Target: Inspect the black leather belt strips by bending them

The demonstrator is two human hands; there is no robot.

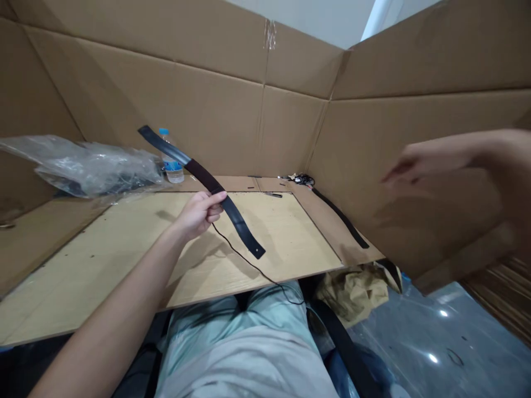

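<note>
Black strap (pixel 199 174) gripped in L hand (pixel 196 215), R hand (pixel 431 162) mid-air, too blurred to tell state

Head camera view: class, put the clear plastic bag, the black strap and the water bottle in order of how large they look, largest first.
1. Clear plastic bag
2. Black strap
3. Water bottle

The strap is held up nearer the camera, so its place above the bottle may hold only for this view.
</note>
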